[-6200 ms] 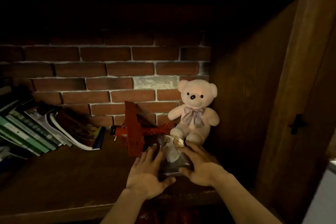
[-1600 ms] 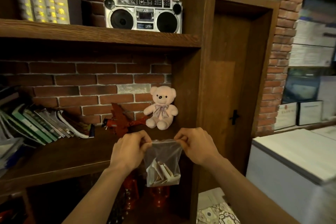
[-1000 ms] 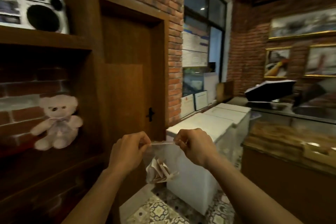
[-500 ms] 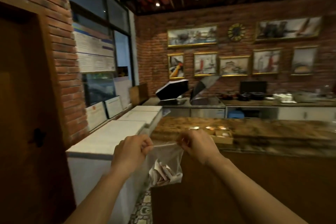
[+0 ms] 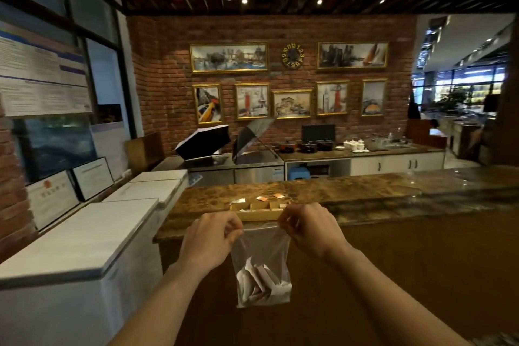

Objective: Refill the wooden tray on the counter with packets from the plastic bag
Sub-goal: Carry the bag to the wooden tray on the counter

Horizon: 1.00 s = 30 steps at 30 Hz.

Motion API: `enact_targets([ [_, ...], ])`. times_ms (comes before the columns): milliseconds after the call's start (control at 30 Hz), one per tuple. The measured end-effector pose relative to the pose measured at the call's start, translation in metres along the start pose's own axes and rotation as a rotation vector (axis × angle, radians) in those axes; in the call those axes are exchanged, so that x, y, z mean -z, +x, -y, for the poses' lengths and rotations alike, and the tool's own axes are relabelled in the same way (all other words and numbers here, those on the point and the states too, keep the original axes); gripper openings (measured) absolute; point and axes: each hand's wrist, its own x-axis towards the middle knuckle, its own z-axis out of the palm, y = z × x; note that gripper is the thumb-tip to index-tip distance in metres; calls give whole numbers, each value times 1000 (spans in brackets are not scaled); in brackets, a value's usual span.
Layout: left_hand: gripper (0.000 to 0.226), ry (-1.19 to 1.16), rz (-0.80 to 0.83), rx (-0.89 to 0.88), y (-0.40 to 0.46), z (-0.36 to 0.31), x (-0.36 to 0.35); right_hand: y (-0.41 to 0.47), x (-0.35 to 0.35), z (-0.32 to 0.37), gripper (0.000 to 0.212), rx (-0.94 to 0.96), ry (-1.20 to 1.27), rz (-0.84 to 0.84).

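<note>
A clear plastic bag (image 5: pixel 262 250) hangs in front of me with several white packets (image 5: pixel 261 284) at its bottom. My left hand (image 5: pixel 209 239) pinches the bag's top left corner and my right hand (image 5: pixel 310 229) pinches its top right corner, pulling the mouth taut. Just beyond my hands, a wooden tray (image 5: pixel 258 215) with compartments sits near the front edge of the brown marbled counter (image 5: pixel 351 194). A few white and orange packets stick up from the tray. My right hand hides the tray's right end.
White chest freezers (image 5: pixel 84 236) stand along the left wall, with framed certificates (image 5: pixel 70 191) leaning behind them. The counter's wooden front panel (image 5: pixel 393 275) is straight ahead. A back counter with pots, cups and open umbrellas (image 5: pixel 202 142) lies against the brick wall.
My view has swung right from the bookshelf and wooden door toward the counter. The tray is now centred just beyond my hands. Both hands keep holding the bag by its top.
</note>
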Motion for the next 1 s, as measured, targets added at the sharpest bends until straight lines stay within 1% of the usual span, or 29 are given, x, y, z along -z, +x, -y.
enact_targets([
  [267,13,-7,44,-39,18,-3,-19,2,-3,-24,14,-30,-5,-7],
  [433,13,-20,76,-22,30,-8,-31,8,-8,-39,14,-23,-3,-10],
  [767,15,-47,50,8,57,-14,-65,26,-12,-76,14,-6,21,-11],
  [1000,15,-31,61,12,91,-5,-92,58,-29,-100,14,-13,23,-1],
])
